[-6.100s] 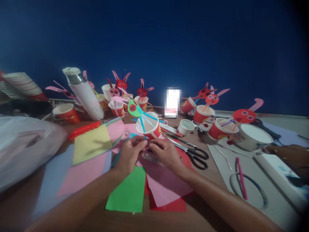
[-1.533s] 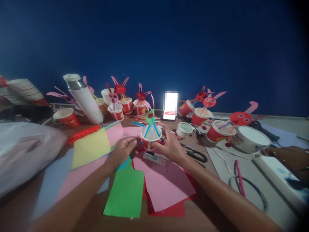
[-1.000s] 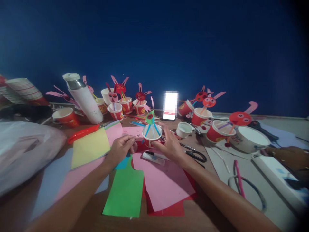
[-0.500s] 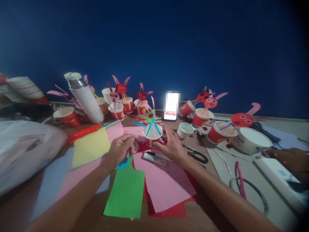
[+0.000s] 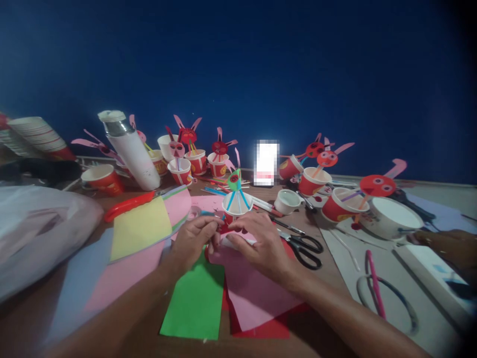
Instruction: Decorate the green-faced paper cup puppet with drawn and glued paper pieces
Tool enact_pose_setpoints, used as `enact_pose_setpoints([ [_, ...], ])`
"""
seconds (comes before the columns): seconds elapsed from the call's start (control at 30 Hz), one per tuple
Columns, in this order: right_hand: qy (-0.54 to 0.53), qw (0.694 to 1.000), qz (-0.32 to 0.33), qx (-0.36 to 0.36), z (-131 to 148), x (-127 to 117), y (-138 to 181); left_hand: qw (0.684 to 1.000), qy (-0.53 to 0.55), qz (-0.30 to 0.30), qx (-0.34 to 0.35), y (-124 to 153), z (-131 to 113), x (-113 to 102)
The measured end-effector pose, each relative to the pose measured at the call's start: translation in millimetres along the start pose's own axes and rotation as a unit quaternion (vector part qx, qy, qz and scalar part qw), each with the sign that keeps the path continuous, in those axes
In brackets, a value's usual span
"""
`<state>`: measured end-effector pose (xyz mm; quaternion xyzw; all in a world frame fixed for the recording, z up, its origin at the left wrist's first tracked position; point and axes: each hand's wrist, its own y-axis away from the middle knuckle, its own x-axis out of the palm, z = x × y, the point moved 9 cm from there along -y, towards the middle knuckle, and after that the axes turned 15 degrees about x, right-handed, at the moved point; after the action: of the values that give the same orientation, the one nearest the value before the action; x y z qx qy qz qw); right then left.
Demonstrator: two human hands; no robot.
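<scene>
A red-and-white paper cup (image 5: 237, 205) stands in front of me, with a green paper head (image 5: 234, 182) with pink ears on blue sticks inside it. My left hand (image 5: 197, 239) is closed in a pinch, its fingertips just left of the cup; what they hold is too small to make out. On the near right side of the cup, my right hand (image 5: 263, 243) is open, thumb and fingers apart and curved. It hovers over a pink paper sheet (image 5: 261, 298). A green paper sheet (image 5: 194, 301) lies below my left hand.
Black-handled scissors (image 5: 306, 251) lie right of my right hand. Several decorated cups (image 5: 315, 181) line the back, with a white flask (image 5: 130, 154) and a lit phone (image 5: 266, 161). A plastic bag (image 5: 40, 233) is at left; another person's hand (image 5: 443, 243) touches a white bowl (image 5: 395, 219).
My right hand has left the cup's side and moved nearer to me, uncovering pens beside the cup. My left hand has shifted slightly right and nearer. The cup stays standing.
</scene>
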<state>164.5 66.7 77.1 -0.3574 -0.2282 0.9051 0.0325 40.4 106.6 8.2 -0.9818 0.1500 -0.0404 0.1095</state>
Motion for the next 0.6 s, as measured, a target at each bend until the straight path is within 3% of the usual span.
enact_pose_setpoints([
  [0.33, 0.021, 1.0, -0.003, -0.008, -5.9, 9.5, 2.7, 0.999, 0.01, 0.024, -0.025, 6.5, 3.9, 13.8],
  [0.5, 0.028, 0.999, -0.028, -0.035, -2.6, -0.5, 1.8, 0.987, 0.148, 0.036, -0.047, 7.9, 5.4, 20.5],
  [0.6, 0.088, 0.991, -0.051, -0.085, 3.0, -6.4, 5.6, 0.969, 0.215, 0.029, -0.119, 11.3, 15.8, 21.7],
])
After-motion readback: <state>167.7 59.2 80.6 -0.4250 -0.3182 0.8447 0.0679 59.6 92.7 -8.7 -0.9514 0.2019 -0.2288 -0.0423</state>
